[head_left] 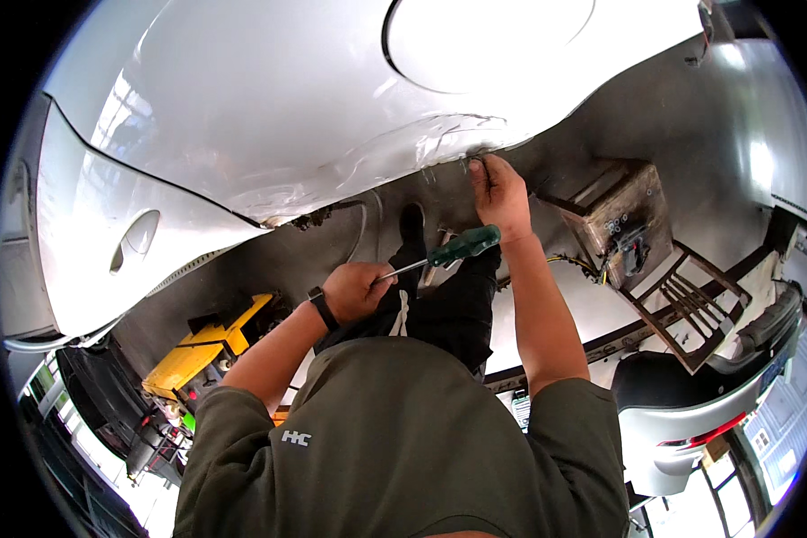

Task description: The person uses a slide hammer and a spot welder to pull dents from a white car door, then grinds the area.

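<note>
One grey floor point(681, 134) spreads beneath us, with yellow equipment point(208, 350) beyond our left hand point(359, 289) on its outer side and a brown box-shaped stand point(623, 224) right of our right hand point(502, 193). Ahead of both, the glossy white car panel point(242, 108) is creased and scratched near its lower edge. There our right fingers bunch together; we cannot tell whether they pinch anything. Our left hand grips the steel shaft of a green-handled screwdriver point(464, 245), lying between our hands.
</note>
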